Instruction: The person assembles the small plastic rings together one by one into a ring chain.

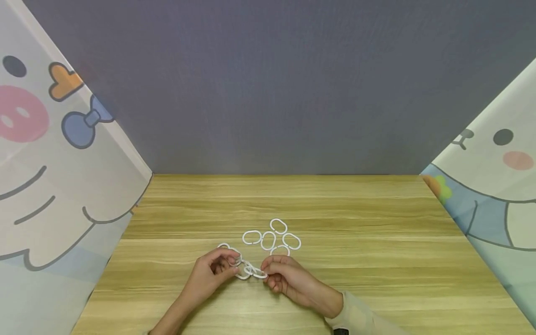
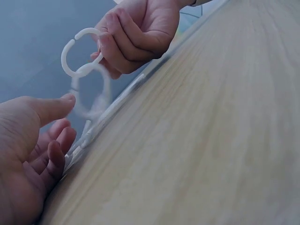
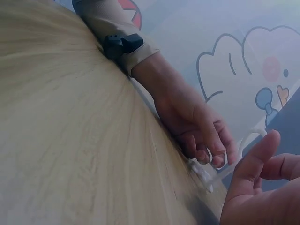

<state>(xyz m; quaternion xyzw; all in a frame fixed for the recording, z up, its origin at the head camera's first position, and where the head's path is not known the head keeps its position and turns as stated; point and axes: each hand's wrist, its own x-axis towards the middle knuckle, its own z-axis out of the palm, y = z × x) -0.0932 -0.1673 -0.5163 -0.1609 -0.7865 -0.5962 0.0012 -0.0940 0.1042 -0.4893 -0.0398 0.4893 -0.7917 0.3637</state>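
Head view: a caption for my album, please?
Right hand holds linked rings, left hand close; more rings lie on the table.

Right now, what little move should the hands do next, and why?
Maybe the right hand could let go of the pinched link and pick up the nearest link. The pinched link already loops through the blurry link, so that join looks done, and the nearest link lies on the table right beside that hand's fingers.
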